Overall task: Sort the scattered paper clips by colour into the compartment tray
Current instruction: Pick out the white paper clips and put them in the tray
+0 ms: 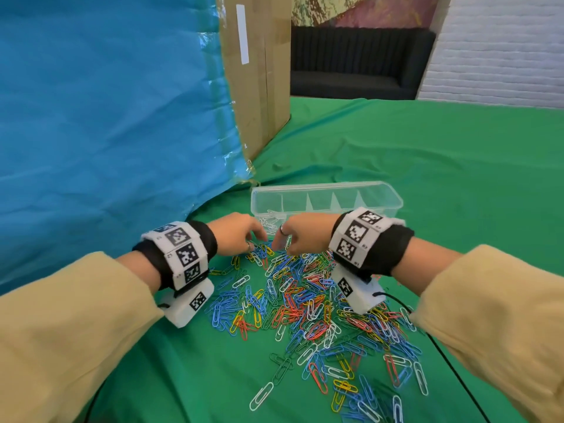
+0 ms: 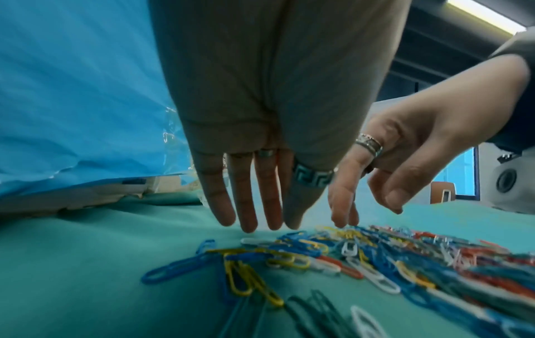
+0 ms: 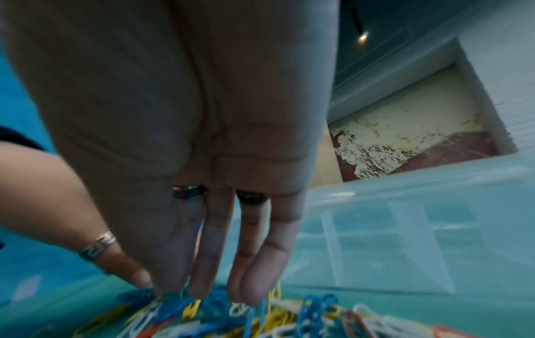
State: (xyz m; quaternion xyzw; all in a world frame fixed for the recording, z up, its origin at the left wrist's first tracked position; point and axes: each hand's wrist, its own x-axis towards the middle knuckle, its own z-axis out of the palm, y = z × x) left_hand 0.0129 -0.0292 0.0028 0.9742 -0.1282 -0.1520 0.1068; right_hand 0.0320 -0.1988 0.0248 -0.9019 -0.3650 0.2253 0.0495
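I'm at the pick stage, early in the sort: the green cloth-covered table (image 1: pixel 427 166) carries nearly all the work unsorted.

The clear plastic compartment tray (image 1: pixel 378 190) sits at the far edge of the pile, just behind both hands. Its leftmost compartment holds a few white clips; the other compartments look empty from the head view.

The scattered pile of blue, red, yellow, white and green paper clips (image 1: pixel 305 300) runs from the tray's near wall back towards me, dense in the middle, thinner at the near edge.

My left hand (image 1: pixel 238 236) is over the pile's far-left edge, fingers straight and pointing down, tips just above the clips, holding nothing. My right hand (image 1: pixel 300 236) is right beside it, fingers relaxed, tips dipping into the clips. I can't tell whether it has pinched one; the right wrist view is blurred there.

Next move, as I judge it: isolate one clip by colour, pinch it clear of tangled neighbours, then a short lift forward into the tray.
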